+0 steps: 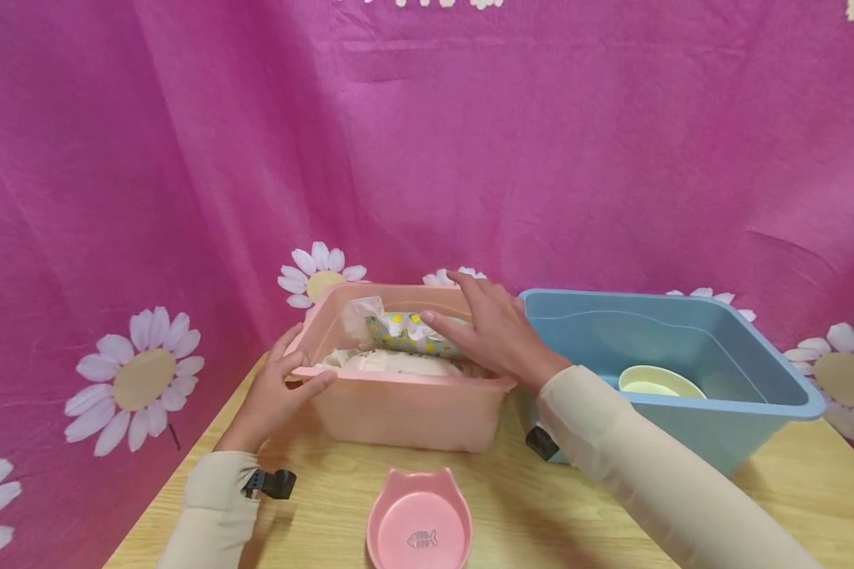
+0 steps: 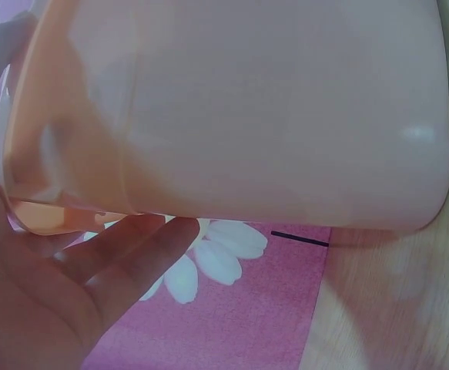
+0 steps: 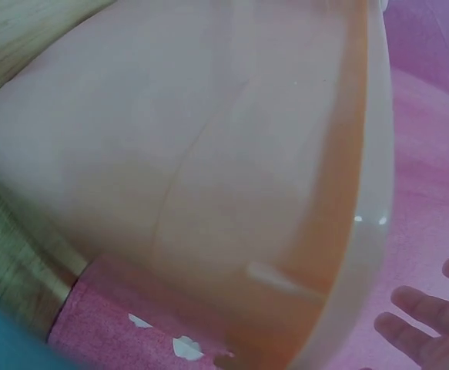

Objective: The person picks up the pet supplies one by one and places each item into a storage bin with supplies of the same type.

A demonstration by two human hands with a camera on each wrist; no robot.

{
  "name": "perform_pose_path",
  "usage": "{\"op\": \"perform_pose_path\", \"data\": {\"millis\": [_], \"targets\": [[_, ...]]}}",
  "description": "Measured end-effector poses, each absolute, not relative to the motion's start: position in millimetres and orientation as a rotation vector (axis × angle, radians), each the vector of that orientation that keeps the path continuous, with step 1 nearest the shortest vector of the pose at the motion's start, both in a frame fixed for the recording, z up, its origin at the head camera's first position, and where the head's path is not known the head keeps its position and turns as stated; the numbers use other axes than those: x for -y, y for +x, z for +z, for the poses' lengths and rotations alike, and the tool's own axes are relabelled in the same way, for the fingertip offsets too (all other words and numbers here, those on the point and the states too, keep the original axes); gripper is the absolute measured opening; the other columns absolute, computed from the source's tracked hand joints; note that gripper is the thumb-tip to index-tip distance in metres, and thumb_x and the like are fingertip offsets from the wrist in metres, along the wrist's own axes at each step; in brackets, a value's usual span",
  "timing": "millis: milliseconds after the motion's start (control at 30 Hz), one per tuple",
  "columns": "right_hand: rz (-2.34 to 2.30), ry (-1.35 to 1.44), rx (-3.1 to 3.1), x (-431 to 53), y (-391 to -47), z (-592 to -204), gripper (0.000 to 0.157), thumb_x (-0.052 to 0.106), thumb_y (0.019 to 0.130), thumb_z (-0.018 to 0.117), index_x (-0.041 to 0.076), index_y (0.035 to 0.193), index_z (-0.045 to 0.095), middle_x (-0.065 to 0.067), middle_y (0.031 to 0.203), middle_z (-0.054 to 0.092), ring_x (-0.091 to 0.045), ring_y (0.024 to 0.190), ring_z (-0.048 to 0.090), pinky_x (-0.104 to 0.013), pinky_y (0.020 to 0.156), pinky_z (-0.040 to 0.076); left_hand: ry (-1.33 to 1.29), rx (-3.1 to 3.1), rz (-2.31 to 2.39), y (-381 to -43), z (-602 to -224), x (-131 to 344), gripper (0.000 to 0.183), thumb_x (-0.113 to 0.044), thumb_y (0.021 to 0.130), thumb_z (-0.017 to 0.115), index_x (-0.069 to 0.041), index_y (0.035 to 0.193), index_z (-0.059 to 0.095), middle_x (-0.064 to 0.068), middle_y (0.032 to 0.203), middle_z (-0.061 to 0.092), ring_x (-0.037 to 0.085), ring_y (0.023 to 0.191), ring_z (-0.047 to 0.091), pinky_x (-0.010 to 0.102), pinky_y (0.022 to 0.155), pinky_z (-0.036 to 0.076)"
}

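My left hand [image 1: 273, 395] holds the near left corner of a pink plastic bin [image 1: 406, 415], thumb at the front rim and fingers along the left side. In the left wrist view, those fingers [image 2: 143, 266] reach along the outer wall. Over the bin's right end is my right hand [image 1: 494, 328], its fingers extended and holding nothing; in the right wrist view its fingers [image 3: 424, 312] stand apart from the rim. Inside the bin lies a green bundle with a yellow pattern [image 1: 391, 336], partly in clear plastic. Cream fabric [image 1: 398, 363] lies in front of it.
A blue bin [image 1: 712, 407] stands right of the pink one, with a pale yellow-green bowl [image 1: 658, 383] inside. On the wooden table [image 1: 320, 506] in front is a pink cat-eared bowl [image 1: 420, 518] with a fishbone print. A magenta daisy-patterned cloth [image 1: 427, 158] hangs behind.
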State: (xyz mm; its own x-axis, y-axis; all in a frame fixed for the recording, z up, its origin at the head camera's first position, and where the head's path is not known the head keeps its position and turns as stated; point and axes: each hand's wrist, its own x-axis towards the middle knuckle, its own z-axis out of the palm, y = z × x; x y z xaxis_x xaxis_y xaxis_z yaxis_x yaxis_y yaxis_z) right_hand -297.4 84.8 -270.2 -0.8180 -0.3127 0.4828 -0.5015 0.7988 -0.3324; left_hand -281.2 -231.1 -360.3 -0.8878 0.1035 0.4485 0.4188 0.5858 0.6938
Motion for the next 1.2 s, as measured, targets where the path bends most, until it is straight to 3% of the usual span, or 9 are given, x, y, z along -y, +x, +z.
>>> {"op": "perform_pose_path", "data": {"millis": [367, 567, 733, 933, 1200], "targets": [[0.573, 0.682, 2.531, -91, -280, -264, 0.075, 0.074, 0.077, 0.035, 0.027, 0.135, 0.034, 0.002, 0.128, 0.046, -0.015, 0.118, 0.038, -0.045, 0.086, 0.027, -0.399, 2.436, -1.191, -282, -352, 233, 0.038, -0.042, 0.075, 0.070, -0.011, 0.069, 0.048, -0.004, 0.146, 0.023, 0.029, 0.128, 0.026, 0.048, 0.090, 0.036], [0.572, 0.742, 2.491, -98, -269, -266, 0.072, 0.070, 0.079, 0.041, 0.025, 0.135, 0.035, 0.003, 0.134, 0.041, -0.013, 0.124, 0.033, -0.047, 0.090, 0.027, -0.403, 2.432, -1.203, -284, -353, 232, 0.039, -0.042, 0.075, 0.070, -0.010, 0.067, 0.049, -0.007, 0.145, 0.023, 0.028, 0.128, 0.025, 0.047, 0.091, 0.038], [0.551, 0.764, 2.449, -106, -260, -272, 0.070, 0.068, 0.078, 0.043, 0.026, 0.134, 0.036, 0.007, 0.132, 0.042, -0.012, 0.118, 0.039, -0.047, 0.088, 0.030, -0.430, 2.424, -1.214, -285, -355, 231, 0.038, -0.041, 0.075, 0.070, -0.011, 0.068, 0.049, -0.004, 0.146, 0.023, 0.028, 0.128, 0.025, 0.046, 0.089, 0.041], [0.493, 0.791, 2.408, -109, -251, -277, 0.065, 0.067, 0.079, 0.044, 0.028, 0.131, 0.037, 0.010, 0.106, 0.052, -0.012, 0.100, 0.047, -0.047, 0.082, 0.033, -0.404, 2.430, -1.221, -281, -356, 230, 0.038, -0.042, 0.074, 0.070, -0.011, 0.069, 0.050, -0.006, 0.145, 0.023, 0.027, 0.128, 0.026, 0.047, 0.089, 0.040], [0.513, 0.799, 2.386, -116, -237, -282, 0.064, 0.066, 0.079, 0.047, 0.033, 0.133, 0.033, 0.014, 0.067, 0.043, -0.006, 0.084, 0.042, -0.043, 0.084, 0.030, -0.404, 2.440, -1.266, -281, -362, 229, 0.039, -0.040, 0.076, 0.070, -0.008, 0.069, 0.048, -0.006, 0.146, 0.022, 0.026, 0.129, 0.025, 0.043, 0.089, 0.039]]}}
